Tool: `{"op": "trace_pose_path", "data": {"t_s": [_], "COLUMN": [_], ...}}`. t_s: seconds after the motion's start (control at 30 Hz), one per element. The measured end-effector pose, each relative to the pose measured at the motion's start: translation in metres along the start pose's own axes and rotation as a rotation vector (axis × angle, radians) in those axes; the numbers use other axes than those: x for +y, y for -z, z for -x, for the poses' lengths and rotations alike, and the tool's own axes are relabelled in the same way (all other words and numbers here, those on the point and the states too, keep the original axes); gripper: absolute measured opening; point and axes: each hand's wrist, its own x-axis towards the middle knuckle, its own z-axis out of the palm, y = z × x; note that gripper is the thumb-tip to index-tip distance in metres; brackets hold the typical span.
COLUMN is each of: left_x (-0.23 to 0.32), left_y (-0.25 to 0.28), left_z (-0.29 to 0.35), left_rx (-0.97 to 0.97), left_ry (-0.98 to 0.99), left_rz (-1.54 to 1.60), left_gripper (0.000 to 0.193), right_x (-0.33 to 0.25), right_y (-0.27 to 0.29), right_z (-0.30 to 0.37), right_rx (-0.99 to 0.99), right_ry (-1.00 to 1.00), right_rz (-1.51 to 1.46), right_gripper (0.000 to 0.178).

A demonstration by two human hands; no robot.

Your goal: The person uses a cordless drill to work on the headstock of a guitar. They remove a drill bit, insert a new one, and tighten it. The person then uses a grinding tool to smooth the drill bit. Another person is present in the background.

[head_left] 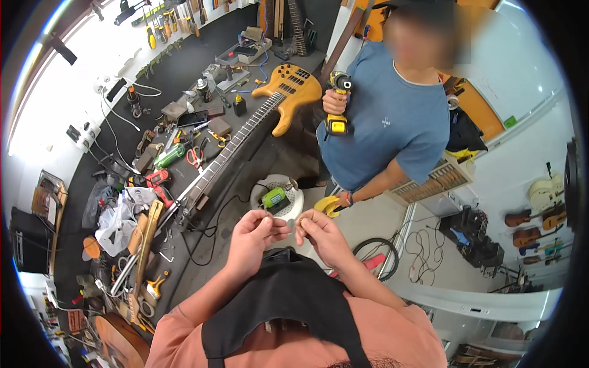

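My left hand (257, 236) and my right hand (320, 233) are raised in front of my black apron (288, 294), a small gap between them. On the left, thumb and forefinger are pinched together; whatever they hold is too small to name. The right fingertips also pinch, around a tiny brownish bit that I cannot identify. Beyond my hands stands a white perforated stool (293, 205) with a green and black power tool (274, 199) on its seat. Neither hand touches it.
A person in a blue shirt (392, 116) faces me, holding a yellow cordless drill (337, 113) and a yellow cloth (328, 205). Left of me, a cluttered workbench (178, 227) bears a wooden electric bass (294, 92), red-handled scissors (195, 157) and loose tools. Cables (423, 245) lie on the floor at right.
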Motion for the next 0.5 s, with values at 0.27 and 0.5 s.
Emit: {"op": "trace_pose_path", "data": {"t_s": [0.27,0.5], "left_x": [0.018,0.044], "left_y": [0.042,0.103], "left_z": [-0.013,0.006], "left_rx": [-0.163,-0.148], "left_ry": [0.043,0.035], "left_rz": [-0.11,0.001], "left_gripper": [0.016,0.021], "right_x": [0.038,0.065], "right_y": [-0.049,-0.095], "right_z": [-0.005,-0.039], "right_rx": [0.199,0.182], "right_ry": [0.027,-0.111], "right_rz": [0.07,0.2], "right_gripper": [0.024,0.036]}}
